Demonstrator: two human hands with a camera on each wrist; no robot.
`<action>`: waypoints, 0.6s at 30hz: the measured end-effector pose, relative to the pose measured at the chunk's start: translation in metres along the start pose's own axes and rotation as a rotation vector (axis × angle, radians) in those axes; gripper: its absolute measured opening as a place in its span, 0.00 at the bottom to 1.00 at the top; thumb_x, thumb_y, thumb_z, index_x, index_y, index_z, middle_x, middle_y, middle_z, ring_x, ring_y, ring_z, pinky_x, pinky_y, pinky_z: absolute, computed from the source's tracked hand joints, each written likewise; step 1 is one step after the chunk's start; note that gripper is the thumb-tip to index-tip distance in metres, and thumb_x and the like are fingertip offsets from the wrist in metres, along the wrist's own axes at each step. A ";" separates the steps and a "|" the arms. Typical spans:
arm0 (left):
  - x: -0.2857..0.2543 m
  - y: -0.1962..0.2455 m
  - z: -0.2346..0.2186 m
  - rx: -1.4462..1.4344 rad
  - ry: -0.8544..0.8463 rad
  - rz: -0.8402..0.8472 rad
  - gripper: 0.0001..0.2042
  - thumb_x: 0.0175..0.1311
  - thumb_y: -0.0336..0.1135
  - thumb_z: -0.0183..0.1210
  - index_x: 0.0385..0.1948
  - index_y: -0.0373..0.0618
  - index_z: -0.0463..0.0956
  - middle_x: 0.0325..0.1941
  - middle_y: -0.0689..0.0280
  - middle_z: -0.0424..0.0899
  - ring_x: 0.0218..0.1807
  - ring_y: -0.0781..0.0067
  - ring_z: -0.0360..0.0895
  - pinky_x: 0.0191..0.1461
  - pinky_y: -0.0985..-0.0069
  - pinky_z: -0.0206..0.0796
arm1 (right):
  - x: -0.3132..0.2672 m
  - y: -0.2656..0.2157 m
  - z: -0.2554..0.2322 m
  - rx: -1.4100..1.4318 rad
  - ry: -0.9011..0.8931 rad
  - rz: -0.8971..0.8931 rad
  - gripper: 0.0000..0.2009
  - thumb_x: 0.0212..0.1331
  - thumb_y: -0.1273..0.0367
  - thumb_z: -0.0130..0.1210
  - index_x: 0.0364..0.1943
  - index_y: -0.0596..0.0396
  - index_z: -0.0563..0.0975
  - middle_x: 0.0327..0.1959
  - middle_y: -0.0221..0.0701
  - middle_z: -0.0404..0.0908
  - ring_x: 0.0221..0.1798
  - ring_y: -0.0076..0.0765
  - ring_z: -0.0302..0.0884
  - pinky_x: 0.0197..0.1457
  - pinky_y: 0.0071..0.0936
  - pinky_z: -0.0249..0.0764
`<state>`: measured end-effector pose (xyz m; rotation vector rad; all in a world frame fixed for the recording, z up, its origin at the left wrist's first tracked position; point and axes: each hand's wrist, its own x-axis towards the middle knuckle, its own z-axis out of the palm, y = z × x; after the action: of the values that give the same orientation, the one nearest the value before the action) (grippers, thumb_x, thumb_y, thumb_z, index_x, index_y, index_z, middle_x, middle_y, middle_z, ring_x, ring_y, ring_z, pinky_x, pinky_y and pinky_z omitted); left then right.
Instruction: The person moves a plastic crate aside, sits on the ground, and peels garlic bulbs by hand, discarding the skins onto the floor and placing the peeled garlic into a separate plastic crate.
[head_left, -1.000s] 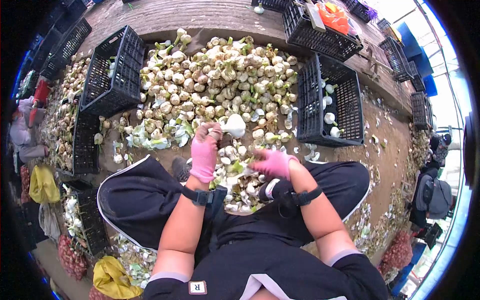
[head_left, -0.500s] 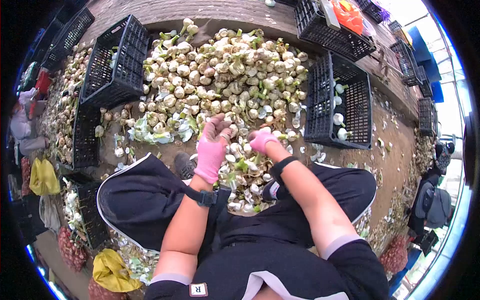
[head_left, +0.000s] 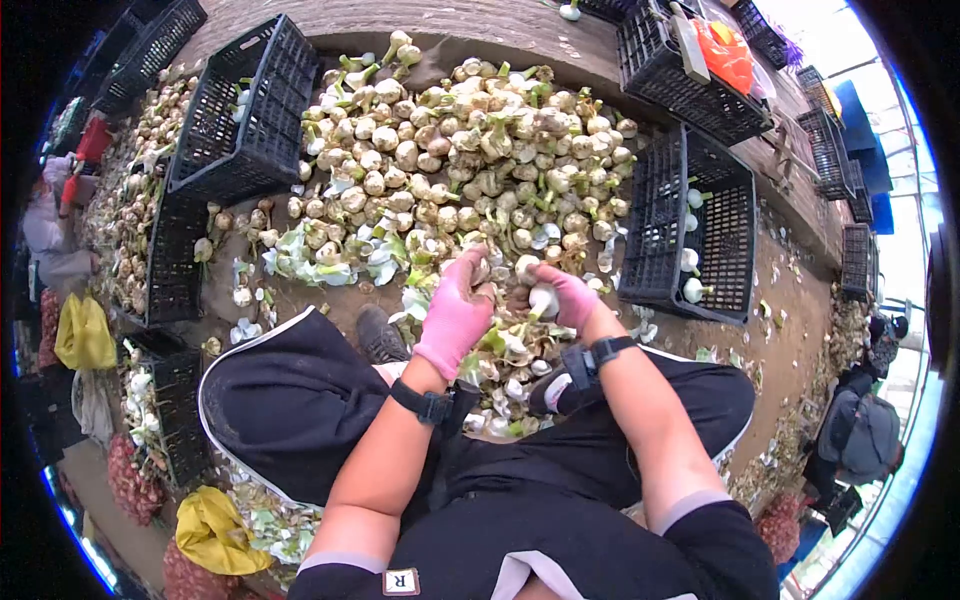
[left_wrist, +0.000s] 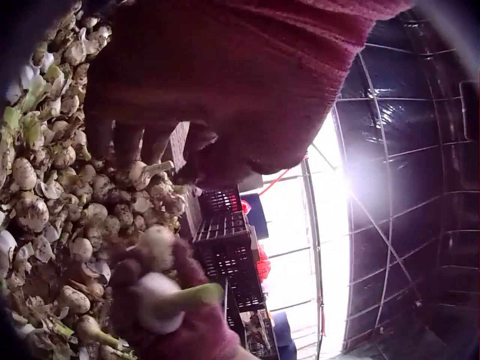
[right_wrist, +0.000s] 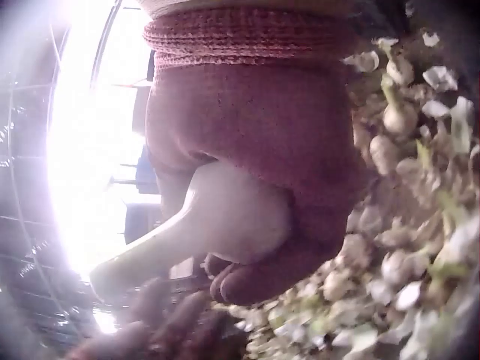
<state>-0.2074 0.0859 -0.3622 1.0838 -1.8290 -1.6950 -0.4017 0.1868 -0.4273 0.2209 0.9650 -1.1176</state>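
In the head view my right hand, in a pink glove, grips a clean white garlic bulb against its palm. The bulb's pale stem sticks out on the thumb side. A second, browner garlic bulb shows at the same hand's fingertips. My left hand, also gloved, reaches over the near edge of the garlic pile with fingers and thumb apart. Close by its fingertips lies a bulb with a cut stem. Both hands are side by side above scattered peelings.
Black crates stand left and right of the pile, the right one with several white bulbs inside. Another crate with an orange bag sits at the back right. My bent legs frame the peelings.
The white bulb, held up by the left hand a second ago, is now in the right hand. The left hand has moved down and right, close to the right hand.
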 end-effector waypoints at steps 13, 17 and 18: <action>-0.028 0.070 -0.006 -0.543 -0.224 -0.138 0.11 0.60 0.26 0.59 0.44 0.38 0.75 0.40 0.68 0.81 0.41 0.81 0.77 0.48 0.83 0.69 | -0.133 0.021 0.093 -0.089 -0.215 -0.294 0.28 0.59 0.52 0.56 0.59 0.50 0.68 0.44 0.31 0.78 0.40 0.30 0.79 0.42 0.31 0.78; -0.031 0.051 0.005 -0.550 -0.217 0.028 0.14 0.60 0.25 0.58 0.49 0.38 0.74 0.44 0.66 0.81 0.43 0.81 0.78 0.48 0.83 0.69 | -0.135 0.027 0.091 -0.277 -0.039 -0.355 0.29 0.58 0.49 0.55 0.57 0.53 0.69 0.43 0.30 0.77 0.39 0.26 0.77 0.42 0.23 0.74; -0.032 0.047 0.006 -0.547 -0.217 0.033 0.14 0.60 0.25 0.58 0.49 0.38 0.74 0.44 0.66 0.81 0.43 0.81 0.78 0.48 0.83 0.69 | -0.137 0.027 0.098 -0.398 0.044 -0.456 0.27 0.59 0.51 0.55 0.57 0.54 0.69 0.43 0.29 0.77 0.39 0.24 0.75 0.43 0.21 0.73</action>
<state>-0.2043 0.1123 -0.3112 0.6561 -1.3485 -2.1802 -0.3392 0.2311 -0.2749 -0.3144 1.2930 -1.3043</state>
